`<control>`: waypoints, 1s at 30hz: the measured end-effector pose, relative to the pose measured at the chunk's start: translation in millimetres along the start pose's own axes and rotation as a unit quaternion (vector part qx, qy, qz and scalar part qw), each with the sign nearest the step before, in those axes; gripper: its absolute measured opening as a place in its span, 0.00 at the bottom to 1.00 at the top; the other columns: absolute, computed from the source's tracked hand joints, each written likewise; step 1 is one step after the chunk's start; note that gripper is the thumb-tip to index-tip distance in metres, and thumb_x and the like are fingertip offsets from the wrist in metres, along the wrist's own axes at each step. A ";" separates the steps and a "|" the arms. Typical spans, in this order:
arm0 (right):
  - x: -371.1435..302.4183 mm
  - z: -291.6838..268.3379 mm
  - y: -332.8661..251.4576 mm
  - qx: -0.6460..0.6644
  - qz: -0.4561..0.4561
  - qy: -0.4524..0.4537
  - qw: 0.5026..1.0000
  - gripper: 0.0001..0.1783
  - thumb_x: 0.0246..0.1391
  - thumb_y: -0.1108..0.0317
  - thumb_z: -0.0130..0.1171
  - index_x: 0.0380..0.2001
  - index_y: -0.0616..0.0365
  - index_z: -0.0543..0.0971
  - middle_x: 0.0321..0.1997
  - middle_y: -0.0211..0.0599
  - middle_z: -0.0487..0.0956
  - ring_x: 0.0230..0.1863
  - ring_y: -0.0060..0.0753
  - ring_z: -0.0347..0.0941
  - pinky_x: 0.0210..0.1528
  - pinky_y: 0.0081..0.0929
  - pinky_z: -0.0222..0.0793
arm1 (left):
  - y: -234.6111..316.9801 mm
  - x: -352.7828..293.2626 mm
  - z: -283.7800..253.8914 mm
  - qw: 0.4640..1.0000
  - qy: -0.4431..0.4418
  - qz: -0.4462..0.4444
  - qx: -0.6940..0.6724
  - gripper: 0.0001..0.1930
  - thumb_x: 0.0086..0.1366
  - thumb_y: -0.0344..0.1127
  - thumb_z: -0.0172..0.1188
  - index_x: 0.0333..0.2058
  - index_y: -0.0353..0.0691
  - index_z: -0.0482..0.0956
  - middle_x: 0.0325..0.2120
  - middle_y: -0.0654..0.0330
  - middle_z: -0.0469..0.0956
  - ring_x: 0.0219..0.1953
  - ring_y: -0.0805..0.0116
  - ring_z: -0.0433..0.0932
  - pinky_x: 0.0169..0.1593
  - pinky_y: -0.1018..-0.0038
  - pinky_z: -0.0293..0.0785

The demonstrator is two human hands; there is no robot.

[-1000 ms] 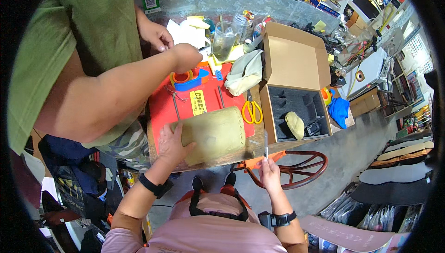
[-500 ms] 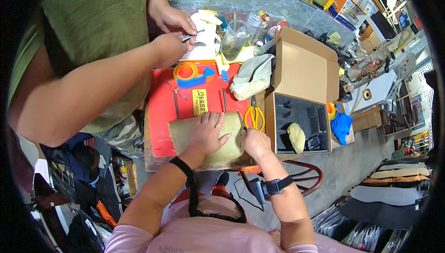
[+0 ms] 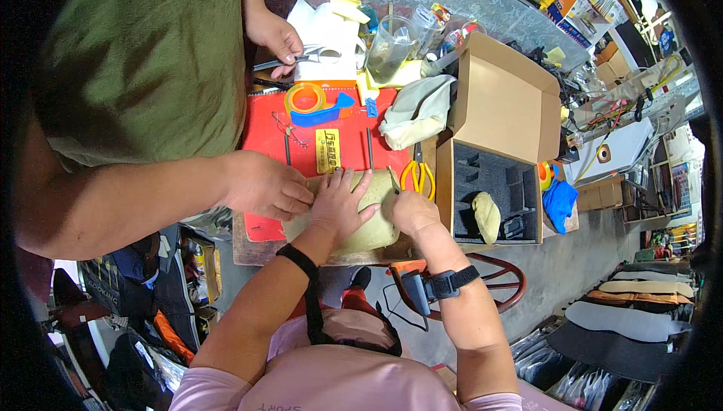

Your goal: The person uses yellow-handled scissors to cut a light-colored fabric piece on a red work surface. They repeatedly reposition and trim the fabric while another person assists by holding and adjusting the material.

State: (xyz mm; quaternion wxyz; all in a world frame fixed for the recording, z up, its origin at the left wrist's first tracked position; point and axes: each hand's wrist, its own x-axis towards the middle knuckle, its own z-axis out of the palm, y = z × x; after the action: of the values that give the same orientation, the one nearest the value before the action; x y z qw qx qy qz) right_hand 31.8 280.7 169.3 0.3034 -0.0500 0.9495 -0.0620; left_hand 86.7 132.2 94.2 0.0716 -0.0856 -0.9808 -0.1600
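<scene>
A khaki sheet [image 3: 374, 228] of leather-like material lies at the near edge of the table, over a red mat [image 3: 265, 128]. My left hand [image 3: 339, 204] rests flat on it, fingers spread. At the sheet's right edge my right hand [image 3: 415, 213] is closed; a small dark tip shows at its fingers, but the tool's kind is hidden. A co-worker's hand [image 3: 275, 189] touches the left side of the sheet. The co-worker's other hand [image 3: 279, 42] holds a slim metal tool [image 3: 290, 62]. Yellow-handled scissors [image 3: 419, 177] lie just beyond my right hand.
An open cardboard box [image 3: 446, 185] with dark foam stands at the right, a khaki piece [image 3: 486, 217] inside. Beyond the sheet are a blue tape dispenser [image 3: 322, 116], a grey-green cloth bundle [image 3: 416, 113] and a clear plastic cup [image 3: 390, 49]. The co-worker stands at the left.
One of the co-worker's hands has left the metal tool and come down to the sheet's left side. My hands stay in nearly the same places on the sheet.
</scene>
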 end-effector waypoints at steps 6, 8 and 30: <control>-24.4 6.4 -4.0 -0.033 0.005 -0.014 0.999 0.20 0.55 0.63 0.41 0.39 0.61 0.80 0.43 0.53 0.78 0.47 0.50 0.76 0.50 0.40 0.70 | -3.5 -0.8 1.6 1.000 0.019 -0.008 -0.007 0.33 0.59 0.58 0.51 0.59 0.45 0.64 0.51 0.47 0.67 0.55 0.50 0.63 0.57 0.55 0.58; -27.1 15.2 -0.6 -0.035 0.019 0.000 0.999 0.20 0.55 0.63 0.41 0.40 0.61 0.80 0.43 0.53 0.78 0.46 0.50 0.76 0.49 0.40 0.70 | -2.0 -0.8 5.8 0.999 0.048 0.006 0.012 0.34 0.59 0.60 0.50 0.59 0.46 0.65 0.50 0.47 0.68 0.53 0.51 0.64 0.56 0.55 0.58; -69.4 134.2 47.6 0.020 0.010 0.101 0.995 0.18 0.61 0.58 0.40 0.31 0.62 0.71 0.23 0.53 0.79 0.28 0.53 0.78 0.33 0.45 0.73 | 9.4 5.0 1.8 1.000 -0.017 -0.017 0.016 0.32 0.60 0.58 0.51 0.59 0.47 0.63 0.51 0.48 0.67 0.54 0.51 0.65 0.55 0.53 0.58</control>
State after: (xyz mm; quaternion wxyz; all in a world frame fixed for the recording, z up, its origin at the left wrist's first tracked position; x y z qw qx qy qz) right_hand 163.5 325.2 93.4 0.2080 -0.0279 0.9742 -0.0827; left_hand 83.4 142.3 96.2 0.0532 -0.0709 -0.9857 -0.1436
